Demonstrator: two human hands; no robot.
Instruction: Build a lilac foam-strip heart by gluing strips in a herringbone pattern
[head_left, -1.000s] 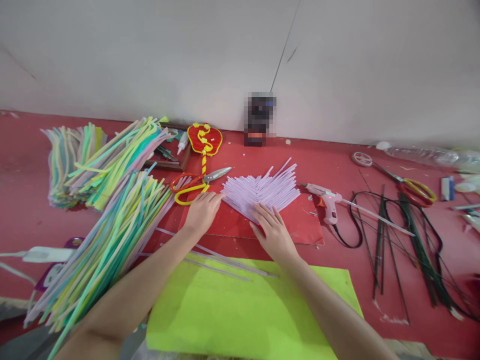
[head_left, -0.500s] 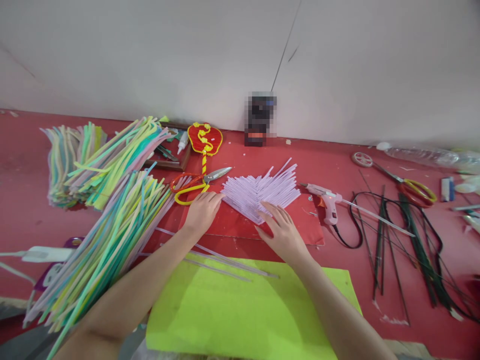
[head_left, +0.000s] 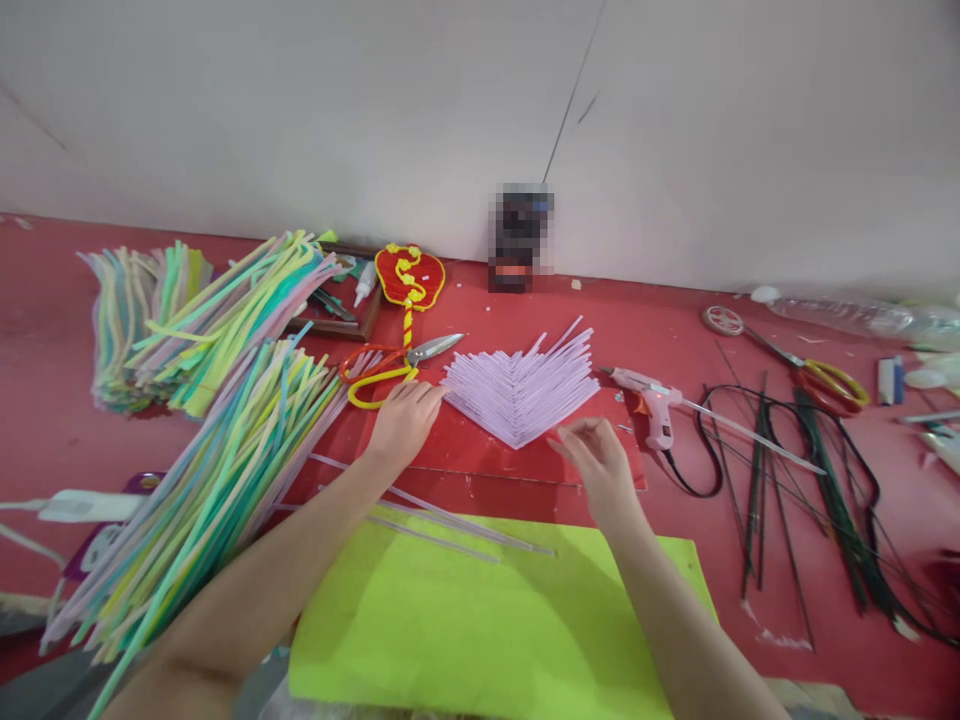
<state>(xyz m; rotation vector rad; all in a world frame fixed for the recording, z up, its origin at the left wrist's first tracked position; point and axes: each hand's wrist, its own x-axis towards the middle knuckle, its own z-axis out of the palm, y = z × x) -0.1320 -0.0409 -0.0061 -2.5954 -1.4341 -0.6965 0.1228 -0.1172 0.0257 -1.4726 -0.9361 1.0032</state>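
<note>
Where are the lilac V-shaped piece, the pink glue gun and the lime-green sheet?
Lilac V-shaped piece (head_left: pixel 517 395): head view, middle of its strips.
Pink glue gun (head_left: pixel 657 402): head view, upper handle.
Lime-green sheet (head_left: pixel 480 625): head view, bare middle.

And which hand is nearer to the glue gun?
Right. The right hand is just left of the glue gun; the left hand is farther left, at the left edge of the lilac strips.

Red table (head_left: pixel 660 310), small scraps (head_left: pixel 576 284) scattered. Left: strip bundles (head_left: pixel 195 510), tray (head_left: pixel 370 321) behind. Middle: board (head_left: pixel 480 460); scissors (head_left: pixel 435 348) and fan (head_left: pixel 429 285) beyond, leftward; green sheet (head_left: pixel 480 630) nearest. Right: glue gun (head_left: pixel 661 415), dark stems (head_left: pixel 836 500), second scissors (head_left: pixel 829 385); bottle (head_left: pixel 847 312) farther back.
</note>
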